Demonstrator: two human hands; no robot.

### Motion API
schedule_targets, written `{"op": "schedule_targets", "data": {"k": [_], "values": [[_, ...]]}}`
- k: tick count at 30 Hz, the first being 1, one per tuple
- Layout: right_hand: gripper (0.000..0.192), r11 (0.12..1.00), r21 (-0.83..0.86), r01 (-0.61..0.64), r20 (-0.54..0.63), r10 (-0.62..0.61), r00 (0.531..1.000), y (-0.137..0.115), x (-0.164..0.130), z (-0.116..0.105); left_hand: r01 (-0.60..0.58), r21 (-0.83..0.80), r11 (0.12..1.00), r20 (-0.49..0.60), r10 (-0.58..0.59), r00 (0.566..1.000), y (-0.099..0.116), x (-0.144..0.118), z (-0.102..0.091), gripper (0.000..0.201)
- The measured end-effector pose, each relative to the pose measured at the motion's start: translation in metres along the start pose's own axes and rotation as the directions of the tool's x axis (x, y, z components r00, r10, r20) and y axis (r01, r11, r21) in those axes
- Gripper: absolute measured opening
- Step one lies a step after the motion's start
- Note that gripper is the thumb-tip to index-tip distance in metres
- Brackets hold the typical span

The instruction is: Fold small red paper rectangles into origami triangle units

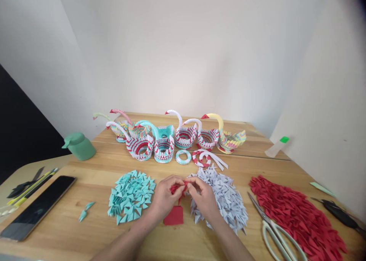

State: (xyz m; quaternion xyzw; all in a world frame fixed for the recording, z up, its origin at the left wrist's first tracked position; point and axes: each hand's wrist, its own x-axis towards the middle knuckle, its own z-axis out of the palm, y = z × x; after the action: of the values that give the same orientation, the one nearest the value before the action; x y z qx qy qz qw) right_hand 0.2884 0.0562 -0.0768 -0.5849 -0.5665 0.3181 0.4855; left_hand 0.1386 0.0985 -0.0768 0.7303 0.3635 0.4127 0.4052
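Note:
My left hand point(170, 192) and my right hand point(201, 194) meet over the middle of the table. Both are closed, fingertips pinching small red folded paper pieces point(177, 189) between them; the fingers partly hide these pieces. Just below lies a flat red paper rectangle point(173, 216). On the left side of my hands spreads a pile of teal folded paper triangles point(131, 195). A pile of pale grey-lilac paper triangles point(224, 200) lies close to my right hand, partly behind it. Farther right is a long heap of red paper triangles point(297, 215).
Several paper swans point(164, 148) stand at the back, with a teal-white ring point(183, 157) and a red-white ring point(197, 160) before them. Scissors point(274, 230) lie right; a phone point(40, 207) and green jug point(80, 147) are left. A glue bottle point(276, 147) stands back right.

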Motion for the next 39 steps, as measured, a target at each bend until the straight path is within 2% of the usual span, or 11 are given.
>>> {"op": "schedule_targets", "data": {"k": [8, 14, 24, 33, 39], "values": [[0.024, 0.997, 0.062, -0.039, 0.032, 0.037, 0.999, 0.0046, 0.0017, 0.0000, 0.098, -0.099, 0.990, 0.013, -0.097, 0.995, -0.0027, 0.0006, -0.0015, 0.013], [0.023, 0.997, 0.047, -0.056, 0.070, 0.053, 0.996, 0.0029, 0.0021, -0.0005, 0.100, -0.098, 0.990, 0.017, -0.099, 0.995, -0.0023, -0.0003, -0.0014, 0.015], [0.018, 0.997, 0.073, -0.038, 0.093, 0.031, 0.995, 0.0077, 0.0025, -0.0011, -0.007, 0.000, 1.000, 0.012, 0.007, 1.000, -0.0005, -0.0014, -0.0010, 0.015], [0.016, 0.996, 0.073, -0.049, 0.094, 0.042, 0.995, 0.0072, 0.0027, -0.0011, -0.031, 0.052, 0.998, 0.015, 0.030, 0.999, -0.0011, -0.0019, -0.0011, 0.017], [0.012, 0.996, 0.077, -0.038, 0.047, 0.035, 0.998, 0.0036, 0.0010, 0.0022, -0.200, 0.234, 0.951, 0.031, 0.199, 0.980, -0.0034, -0.0068, 0.0021, 0.019]]}}
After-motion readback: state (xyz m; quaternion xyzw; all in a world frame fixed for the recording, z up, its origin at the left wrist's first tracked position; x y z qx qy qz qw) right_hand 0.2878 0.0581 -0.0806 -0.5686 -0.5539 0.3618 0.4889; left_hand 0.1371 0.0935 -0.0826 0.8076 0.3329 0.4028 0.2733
